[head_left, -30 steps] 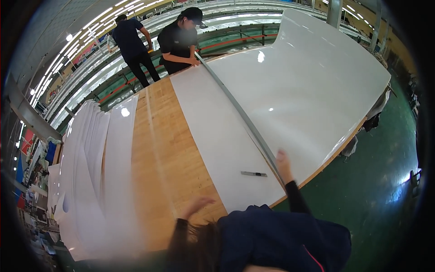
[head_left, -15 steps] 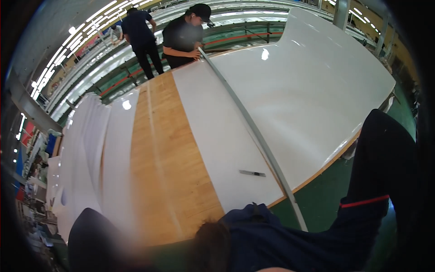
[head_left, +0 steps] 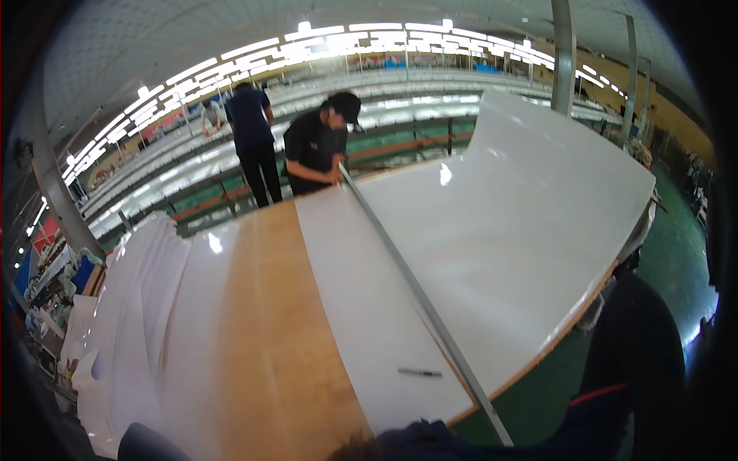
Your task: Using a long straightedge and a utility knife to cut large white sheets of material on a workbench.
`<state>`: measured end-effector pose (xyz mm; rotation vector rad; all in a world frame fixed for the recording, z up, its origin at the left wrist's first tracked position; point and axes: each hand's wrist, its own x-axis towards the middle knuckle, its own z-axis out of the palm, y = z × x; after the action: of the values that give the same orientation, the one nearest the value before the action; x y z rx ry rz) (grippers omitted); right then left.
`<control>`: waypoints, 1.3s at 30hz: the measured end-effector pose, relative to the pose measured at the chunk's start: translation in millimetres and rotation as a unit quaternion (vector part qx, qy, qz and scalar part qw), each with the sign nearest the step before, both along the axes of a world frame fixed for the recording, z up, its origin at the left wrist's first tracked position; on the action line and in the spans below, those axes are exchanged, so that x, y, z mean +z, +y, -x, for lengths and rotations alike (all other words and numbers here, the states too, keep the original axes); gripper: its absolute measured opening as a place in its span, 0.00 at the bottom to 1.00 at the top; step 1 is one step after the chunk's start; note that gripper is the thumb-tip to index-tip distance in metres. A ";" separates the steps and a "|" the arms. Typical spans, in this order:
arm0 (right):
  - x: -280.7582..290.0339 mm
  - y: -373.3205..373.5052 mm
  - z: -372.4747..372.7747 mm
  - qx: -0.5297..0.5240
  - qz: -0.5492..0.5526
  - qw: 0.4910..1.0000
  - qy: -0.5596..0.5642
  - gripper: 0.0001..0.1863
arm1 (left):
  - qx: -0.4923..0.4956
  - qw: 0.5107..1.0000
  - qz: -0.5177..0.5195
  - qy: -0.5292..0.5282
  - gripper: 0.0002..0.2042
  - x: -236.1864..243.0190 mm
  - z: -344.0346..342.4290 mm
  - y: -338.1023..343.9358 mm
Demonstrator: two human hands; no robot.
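Neither of my hands shows; only dark sleeves do. One bent sleeve with a red stripe (head_left: pixel 638 338) is at the lower right, and a dark sleeve (head_left: pixel 150 444) is at the bottom left. A long metal straightedge (head_left: pixel 417 290) crosses the table slantwise, its near end sticking out past the edge. At its far end, a co-worker's hands (head_left: pixel 336 174) are on or beside it. Left of the straightedge, a utility knife (head_left: pixel 420 373) lies on a white strip of sheet (head_left: pixel 346 284). To its right spreads a large glossy white sheet (head_left: pixel 530 238), curling up at the far side.
A bare wooden tabletop band (head_left: pixel 288 338) runs between the white strip and heaped white sheets (head_left: pixel 131 315) on the left. A co-worker in a black cap (head_left: pixel 311 146) leans at the far edge. Another person (head_left: pixel 250 134) stands behind, near long racks. A pillar (head_left: pixel 563 58) rises behind.
The view has tilted up, so the table sits lower and more of the ceiling lights show. The straightedge and knife keep their places on the table.
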<state>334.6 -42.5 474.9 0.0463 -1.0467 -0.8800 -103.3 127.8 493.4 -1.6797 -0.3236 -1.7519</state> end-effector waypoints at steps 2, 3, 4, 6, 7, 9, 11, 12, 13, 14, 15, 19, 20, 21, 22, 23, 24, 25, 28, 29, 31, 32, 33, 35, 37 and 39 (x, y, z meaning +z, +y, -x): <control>-12.4 -12.2 -1.7 -0.022 0.042 0.999 0.021 0.24 | -0.011 0.999 0.039 0.022 0.14 -8.1 -2.0 -0.1; -19.1 -21.0 -0.7 -0.034 0.062 0.997 0.032 0.24 | -0.018 0.998 0.057 0.034 0.15 -12.1 -2.3 -2.4; -24.0 -28.9 1.6 -0.046 0.076 0.995 0.043 0.23 | -0.025 0.996 0.070 0.046 0.15 -12.7 -1.3 -3.3; -36.4 -35.9 3.2 -0.068 0.090 0.992 0.058 0.23 | -0.036 0.994 0.081 0.063 0.15 -17.3 -2.1 -0.2; -43.7 -39.9 1.4 -0.078 0.096 0.991 0.061 0.23 | -0.040 0.993 0.085 0.067 0.15 -24.5 -4.1 -0.1; -46.2 -45.6 -4.0 -0.096 0.094 0.989 0.059 0.23 | -0.048 0.993 0.080 0.067 0.15 -27.9 -9.4 0.7; -50.3 -57.0 -2.4 -0.115 0.098 0.987 0.061 0.23 | -0.056 0.993 0.081 0.071 0.15 -31.4 -7.0 -3.3; -45.9 -60.7 -2.7 -0.124 0.094 0.986 0.059 0.23 | -0.060 0.993 0.075 0.070 0.15 -27.6 -6.4 -4.1; -46.4 -65.9 -0.3 -0.132 0.091 0.985 0.057 0.23 | -0.063 0.993 0.070 0.068 0.16 -28.6 -3.1 -6.7; -43.7 -70.4 2.1 -0.141 0.084 0.985 0.053 0.23 | -0.066 0.994 0.062 0.064 0.16 -27.3 0.5 -9.1; -38.7 -74.3 4.8 -0.149 0.074 0.985 0.047 0.23 | -0.069 0.995 0.051 0.059 0.16 -24.7 4.4 -11.6; -15.5 -51.1 -23.6 -0.167 -0.048 0.984 -0.028 0.23 | -0.063 0.995 -0.069 -0.025 0.16 -38.3 -14.0 5.1; -8.6 -45.1 -28.4 -0.172 -0.076 0.981 -0.040 0.23 | -0.062 0.993 -0.097 -0.039 0.16 -35.9 -16.4 10.9; -5.4 -45.5 -26.4 -0.179 -0.088 0.979 -0.043 0.23 | -0.063 0.991 -0.109 -0.043 0.16 -33.9 -12.8 11.9; -2.2 -48.2 -25.6 -0.187 -0.094 0.977 -0.045 0.23 | -0.065 0.990 -0.116 -0.046 0.17 -33.3 -10.7 11.1; -2.0 -50.7 -25.7 -0.195 -0.096 0.975 -0.046 0.23 | -0.068 0.989 -0.119 -0.047 0.17 -34.5 -9.8 11.0; -4.1 -53.5 -26.5 -0.204 -0.096 0.973 -0.044 0.23 | -0.072 0.989 -0.120 -0.045 0.17 -36.8 -10.1 11.2; -6.0 -55.3 -27.2 -0.214 -0.097 0.971 -0.041 0.23 | -0.076 0.989 -0.122 -0.042 0.17 -37.2 -10.5 12.9; -18.0 -65.3 -29.5 -0.252 -0.088 0.964 -0.026 0.23 | -0.099 0.988 -0.120 -0.025 0.17 -40.2 -16.1 19.9; -22.7 -69.3 -29.7 -0.266 -0.083 0.960 -0.019 0.23 | -0.108 0.987 -0.117 -0.018 0.17 -41.0 -18.6 23.2; -29.1 -82.4 -29.5 -0.298 -0.071 0.952 -0.012 0.23 | -0.130 0.985 -0.109 -0.009 0.18 -46.7 -25.5 27.9; -30.4 -90.8 -28.9 -0.314 -0.065 0.947 -0.013 0.23 | -0.142 0.984 -0.105 -0.009 0.18 -51.4 -29.0 28.9; -31.1 -99.2 -27.4 -0.329 -0.060 0.942 -0.014 0.23 | -0.152 0.983 -0.101 -0.009 0.18 -56.3 -31.5 29.0; -32.9 -113.1 -19.7 -0.355 -0.051 0.933 -0.014 0.23 | -0.169 0.981 -0.095 -0.008 0.18 -65.1 -31.0 28.7; -33.6 -120.2 -13.9 -0.372 -0.050 0.927 -0.017 0.23 | -0.177 0.979 -0.097 -0.009 0.18 -73.1 -27.0 26.5; -34.0 -120.2 -11.6 -0.381 -0.056 0.923 -0.018 0.23 | -0.174 0.979 -0.105 -0.010 0.18 -78.9 -20.4 22.9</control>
<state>346.1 -162.6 440.9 -0.2679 -1.0541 -1.6492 -82.8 150.7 414.4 -1.6360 0.1555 -1.9763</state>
